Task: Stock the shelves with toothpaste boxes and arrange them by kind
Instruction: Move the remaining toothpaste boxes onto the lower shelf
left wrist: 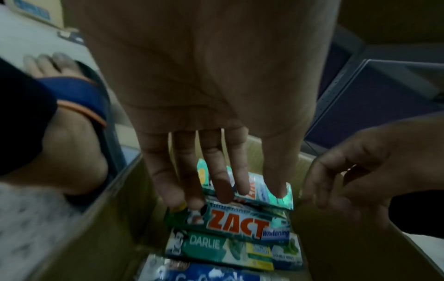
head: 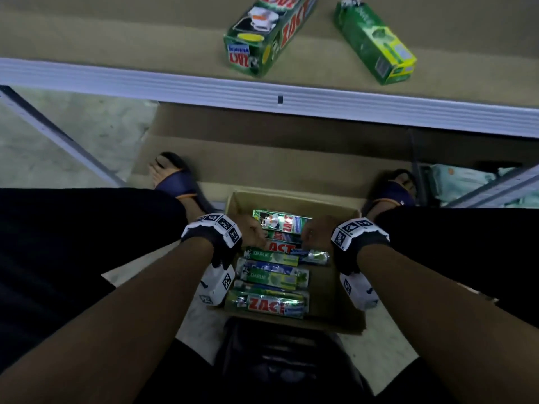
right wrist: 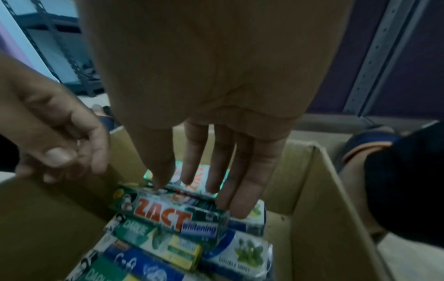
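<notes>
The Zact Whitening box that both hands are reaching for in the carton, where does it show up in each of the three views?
Head: Zact Whitening box, centre, between both wrists, partly hidden.
Left wrist: lower centre, just below the left hand fingers.
Right wrist: lower centre-left, under the right hand fingertips.
Shared landmark: the green Darlie box lying right beside it in the cardboard carton.

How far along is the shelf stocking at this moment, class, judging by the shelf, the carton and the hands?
Early. Done: a ZACT pack and a green pack lie apart on the shelf. In hand: the left hand and the right hand reach open-fingered into the carton toward a ZACT Whitening box, not yet gripped. Left: the ZACT, Darlie and blue boxes inside.
</notes>
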The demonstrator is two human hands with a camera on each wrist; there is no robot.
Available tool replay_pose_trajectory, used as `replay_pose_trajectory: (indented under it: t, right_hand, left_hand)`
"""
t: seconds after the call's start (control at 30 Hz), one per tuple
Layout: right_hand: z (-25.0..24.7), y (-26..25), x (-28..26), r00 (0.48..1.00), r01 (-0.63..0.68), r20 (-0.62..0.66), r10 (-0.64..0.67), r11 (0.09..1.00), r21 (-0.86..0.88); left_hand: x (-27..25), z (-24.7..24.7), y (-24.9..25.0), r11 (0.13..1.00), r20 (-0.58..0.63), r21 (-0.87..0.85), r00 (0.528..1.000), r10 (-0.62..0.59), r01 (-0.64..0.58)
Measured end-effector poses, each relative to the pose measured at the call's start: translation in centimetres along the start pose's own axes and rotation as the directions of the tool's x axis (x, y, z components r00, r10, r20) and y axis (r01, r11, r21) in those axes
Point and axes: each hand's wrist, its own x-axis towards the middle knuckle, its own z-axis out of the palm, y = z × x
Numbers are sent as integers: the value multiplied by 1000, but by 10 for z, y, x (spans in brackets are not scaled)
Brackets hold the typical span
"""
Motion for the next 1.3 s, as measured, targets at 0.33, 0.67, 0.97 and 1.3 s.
replay_pose_trajectory:
  t: [0.33,0.67,0.97,1.3]
  right_hand:
    - [48,-4,39,996,-42,-70,50,993,114]
    - [77,-8,45,994,-40,-100,40,999,-1]
    - [84,-10,48,990,-35,-136,48,994,99]
    - [92,-10,54,981,-73,-176,85,994,76]
  left_hand:
    - [26,40,-18,984,123,-94,983,-136,148]
    - [28,55,-17,963,114,87,957,-265,257]
    - [18,53,-17,971,138,70,962,-236,228]
    - [25,66,-17,974,225,126,951,-212,187]
